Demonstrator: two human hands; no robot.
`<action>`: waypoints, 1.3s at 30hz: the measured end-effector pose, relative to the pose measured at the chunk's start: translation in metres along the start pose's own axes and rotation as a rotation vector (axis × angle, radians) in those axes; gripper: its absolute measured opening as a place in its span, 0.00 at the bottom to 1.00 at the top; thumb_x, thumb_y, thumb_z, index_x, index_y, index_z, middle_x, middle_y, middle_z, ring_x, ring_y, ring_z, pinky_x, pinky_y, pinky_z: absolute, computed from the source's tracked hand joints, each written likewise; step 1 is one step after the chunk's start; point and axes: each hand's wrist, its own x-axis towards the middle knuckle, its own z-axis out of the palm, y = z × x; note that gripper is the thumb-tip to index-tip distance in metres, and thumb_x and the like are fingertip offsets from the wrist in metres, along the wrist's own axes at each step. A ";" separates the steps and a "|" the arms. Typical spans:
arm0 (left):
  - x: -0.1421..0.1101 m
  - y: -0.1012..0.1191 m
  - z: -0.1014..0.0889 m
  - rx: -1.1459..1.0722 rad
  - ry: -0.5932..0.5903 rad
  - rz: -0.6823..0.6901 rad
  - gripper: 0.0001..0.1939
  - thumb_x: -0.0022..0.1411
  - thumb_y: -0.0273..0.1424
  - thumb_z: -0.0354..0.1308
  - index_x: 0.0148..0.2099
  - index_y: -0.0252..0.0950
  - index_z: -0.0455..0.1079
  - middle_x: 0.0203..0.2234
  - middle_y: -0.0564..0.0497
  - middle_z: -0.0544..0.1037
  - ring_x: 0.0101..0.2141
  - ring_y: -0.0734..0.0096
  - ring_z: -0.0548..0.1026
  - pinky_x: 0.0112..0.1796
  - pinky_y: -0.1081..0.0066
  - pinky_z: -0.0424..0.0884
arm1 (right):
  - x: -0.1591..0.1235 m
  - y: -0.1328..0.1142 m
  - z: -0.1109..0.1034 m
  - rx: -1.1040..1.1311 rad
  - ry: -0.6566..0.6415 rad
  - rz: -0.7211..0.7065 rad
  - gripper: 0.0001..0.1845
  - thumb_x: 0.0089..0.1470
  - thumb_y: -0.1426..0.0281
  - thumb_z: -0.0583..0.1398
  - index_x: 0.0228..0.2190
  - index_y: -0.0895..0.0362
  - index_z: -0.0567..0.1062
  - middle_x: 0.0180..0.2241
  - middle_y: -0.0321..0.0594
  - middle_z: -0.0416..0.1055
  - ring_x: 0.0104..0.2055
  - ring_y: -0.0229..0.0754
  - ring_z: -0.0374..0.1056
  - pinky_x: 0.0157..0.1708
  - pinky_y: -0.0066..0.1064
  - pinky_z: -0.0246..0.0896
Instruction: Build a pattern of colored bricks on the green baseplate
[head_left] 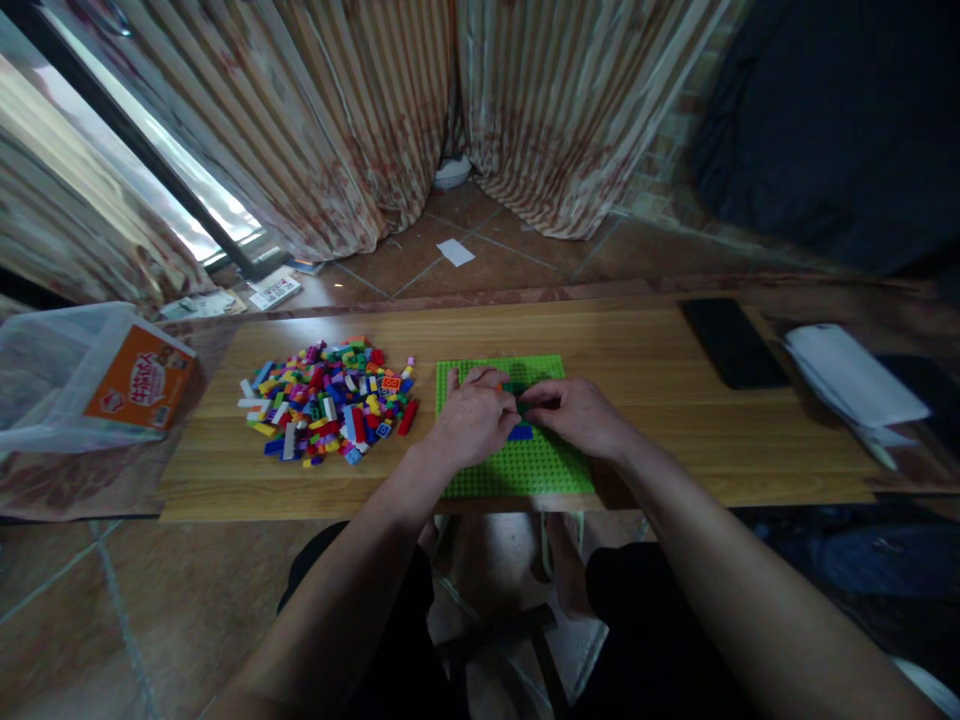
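Note:
A green studded baseplate (540,482) lies on the wooden table in front of me. My left hand (478,415) is over its left half, fingers curled together toward the plate's middle. From the right comes my right hand (574,412), thumb and forefinger pinched close to the left fingertips. Between the hands, a blue brick (520,432) and a dark green brick (517,390) show on the plate. A speck of orange shows at the left fingers. Whatever the fingertips grip is too small and covered to make out.
Left of the plate, a heap of mixed toy bricks (330,400) covers the wooden table (622,350). A clear plastic bin (67,380) with an orange label stands beyond the left end. A black phone (735,342) lies at right, near a white object (855,375).

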 end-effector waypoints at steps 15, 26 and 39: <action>0.002 0.002 0.001 -0.072 -0.008 -0.085 0.08 0.60 0.33 0.58 0.34 0.41 0.78 0.53 0.50 0.73 0.56 0.52 0.65 0.56 0.40 0.54 | 0.003 0.002 -0.004 -0.011 -0.036 0.004 0.13 0.46 0.73 0.63 0.36 0.57 0.81 0.32 0.39 0.79 0.34 0.42 0.73 0.36 0.32 0.65; 0.006 0.006 0.004 -0.124 0.035 -0.249 0.04 0.56 0.36 0.63 0.32 0.43 0.78 0.52 0.53 0.75 0.56 0.55 0.64 0.58 0.40 0.52 | 0.003 0.000 -0.004 -0.041 -0.016 0.025 0.12 0.45 0.74 0.63 0.35 0.57 0.82 0.32 0.40 0.80 0.33 0.42 0.74 0.35 0.31 0.65; 0.008 0.012 0.000 -0.138 -0.028 -0.335 0.03 0.56 0.36 0.64 0.32 0.44 0.78 0.55 0.55 0.72 0.58 0.54 0.62 0.56 0.38 0.51 | 0.009 0.000 -0.004 -0.030 -0.052 0.026 0.11 0.43 0.74 0.64 0.32 0.57 0.82 0.29 0.39 0.79 0.32 0.42 0.73 0.32 0.30 0.64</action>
